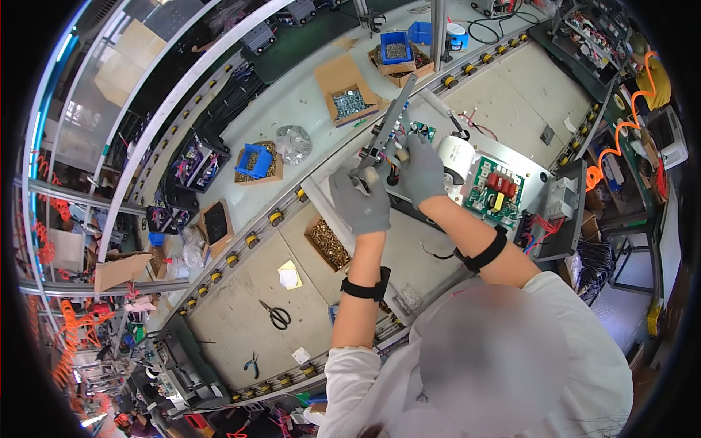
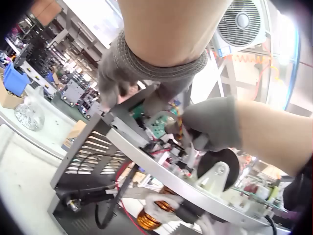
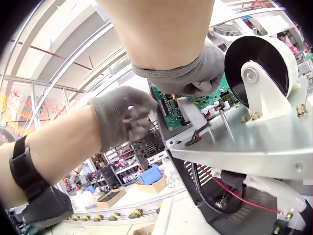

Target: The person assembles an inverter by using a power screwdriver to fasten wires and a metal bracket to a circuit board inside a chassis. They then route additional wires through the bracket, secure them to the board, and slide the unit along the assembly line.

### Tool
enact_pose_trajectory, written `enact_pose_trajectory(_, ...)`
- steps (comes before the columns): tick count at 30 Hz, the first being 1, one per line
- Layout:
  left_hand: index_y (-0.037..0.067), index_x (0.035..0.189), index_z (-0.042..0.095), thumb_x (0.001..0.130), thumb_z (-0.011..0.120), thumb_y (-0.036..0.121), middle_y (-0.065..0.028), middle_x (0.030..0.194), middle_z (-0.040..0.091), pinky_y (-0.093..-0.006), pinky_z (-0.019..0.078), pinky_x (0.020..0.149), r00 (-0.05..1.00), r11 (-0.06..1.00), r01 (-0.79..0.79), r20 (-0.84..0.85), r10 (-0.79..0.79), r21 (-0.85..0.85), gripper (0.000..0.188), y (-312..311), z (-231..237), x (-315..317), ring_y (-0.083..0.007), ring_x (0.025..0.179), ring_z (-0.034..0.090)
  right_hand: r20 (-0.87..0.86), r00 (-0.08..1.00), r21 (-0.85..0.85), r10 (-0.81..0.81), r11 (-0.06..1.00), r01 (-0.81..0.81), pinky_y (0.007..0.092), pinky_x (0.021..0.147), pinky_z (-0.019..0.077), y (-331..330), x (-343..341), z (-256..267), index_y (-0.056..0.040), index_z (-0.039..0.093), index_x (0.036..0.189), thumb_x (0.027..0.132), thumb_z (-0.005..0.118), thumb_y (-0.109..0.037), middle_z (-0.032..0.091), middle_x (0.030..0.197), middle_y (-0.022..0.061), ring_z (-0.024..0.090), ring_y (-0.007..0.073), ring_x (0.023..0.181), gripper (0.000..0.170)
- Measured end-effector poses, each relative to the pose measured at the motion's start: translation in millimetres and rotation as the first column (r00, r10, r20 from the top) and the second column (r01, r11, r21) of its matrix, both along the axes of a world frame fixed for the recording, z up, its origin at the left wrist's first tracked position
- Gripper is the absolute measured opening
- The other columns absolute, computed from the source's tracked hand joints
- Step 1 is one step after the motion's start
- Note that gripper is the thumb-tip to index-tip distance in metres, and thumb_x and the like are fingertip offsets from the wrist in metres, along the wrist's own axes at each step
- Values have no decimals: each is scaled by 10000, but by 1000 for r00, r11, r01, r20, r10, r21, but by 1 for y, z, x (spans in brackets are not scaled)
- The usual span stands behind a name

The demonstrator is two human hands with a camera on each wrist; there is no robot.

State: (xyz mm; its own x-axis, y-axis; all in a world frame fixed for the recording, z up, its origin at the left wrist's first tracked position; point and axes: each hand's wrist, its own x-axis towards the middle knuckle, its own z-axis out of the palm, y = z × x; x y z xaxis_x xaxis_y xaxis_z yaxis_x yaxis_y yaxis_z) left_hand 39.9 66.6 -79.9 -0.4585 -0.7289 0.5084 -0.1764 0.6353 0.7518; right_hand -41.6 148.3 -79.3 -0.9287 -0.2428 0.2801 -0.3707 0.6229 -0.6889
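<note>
Pale bench: scissors, small pliers (blue-handled), paper note and open carton of brass-coloured hardware lie on it.

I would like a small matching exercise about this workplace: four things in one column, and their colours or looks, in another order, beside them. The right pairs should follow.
Things
1. Scissors
2. Cylinder
3. Board
4. Bag

Looks
A. Clear plastic
B. Green
C. Black handles
D. White side, black end

Right pairs: 1-C, 2-D, 3-B, 4-A
</note>
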Motion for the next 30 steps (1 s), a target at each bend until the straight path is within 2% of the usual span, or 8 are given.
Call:
enact_pose_trajectory(3, 20, 946, 614, 791, 647, 262, -98, 829, 617, -306, 449, 662, 982, 945, 185, -29, -185, 268, 289, 20, 44, 1, -184, 710, 565, -143, 977, -168, 161, 968, -184, 449, 714, 462, 14, 7, 1, -78, 530, 965, 760, 574, -32, 584, 903, 141, 568, 357, 883, 214)
enact_pose_trajectory(5, 19, 877, 646, 820, 622, 324, -117, 802, 632, -309, 461, 672, 980, 953, 198, -17, -200, 228, 312, 22, 57, -5, -204, 713, 592, -189, 964, -205, 185, 953, -223, 437, 691, 462, 17, 7, 2, -91, 541, 958, 744, 587, -37, 583, 890, 132, 570, 347, 855, 226)
enact_pose_trajectory(7, 31, 877, 660, 818, 621, 315, -141, 780, 647, -317, 472, 675, 915, 956, 138, 336, -223, 259, 293, 23, 64, -10, -230, 725, 622, -236, 944, -202, 231, 938, -281, 412, 670, 474, 22, 8, 5, -94, 566, 925, 755, 597, -61, 591, 861, 119, 582, 332, 818, 176)
enact_pose_trajectory(14, 61, 850, 654, 830, 593, 293, -157, 793, 650, -371, 482, 678, 870, 976, 81, 464, -169, 203, 241, 29, 50, -8, -294, 756, 634, -223, 927, -275, 303, 893, -358, 375, 640, 493, 34, 8, 4, -99, 623, 900, 779, 616, -109, 615, 856, 96, 603, 312, 754, 122)
enact_pose_trajectory(16, 76, 858, 630, 841, 576, 286, -160, 795, 642, -410, 478, 670, 902, 990, 85, 431, -29, -111, 217, 28, 39, -8, -340, 759, 618, -23, 950, -283, 310, 910, -304, 338, 640, 501, 34, 10, 7, -94, 655, 928, 804, 623, -127, 636, 876, 97, 619, 277, 733, 132)
enact_pose_trajectory(19, 85, 871, 605, 852, 559, 294, -167, 800, 636, -436, 472, 664, 914, 983, 44, 403, 33, -179, 215, 28, 31, -8, -369, 771, 603, 360, 862, -466, 357, 869, -165, 314, 649, 501, 35, 14, 17, -64, 668, 924, 818, 634, -159, 651, 862, 115, 630, 241, 716, 147)
enact_pose_trajectory(23, 89, 889, 608, 860, 549, 312, -170, 810, 635, -430, 474, 662, 902, 982, 44, 430, 41, -185, 233, 24, 26, -10, -359, 789, 604, 387, 856, -497, 342, 860, -119, 301, 650, 496, 32, 13, 12, -42, 666, 924, 798, 655, -191, 653, 825, 142, 636, 210, 706, 195)
enact_pose_trajectory(30, 116, 1024, 603, 845, 569, 285, -124, 885, 631, -410, 479, 691, 979, 956, 79, 202, -21, -283, 248, 20, 28, -12, -316, 831, 610, 491, 870, -181, 43, 982, 53, 386, 720, 498, 6, -2, 10, -97, 664, 956, 801, 569, -304, 653, 856, 161, 634, 309, 815, 275)
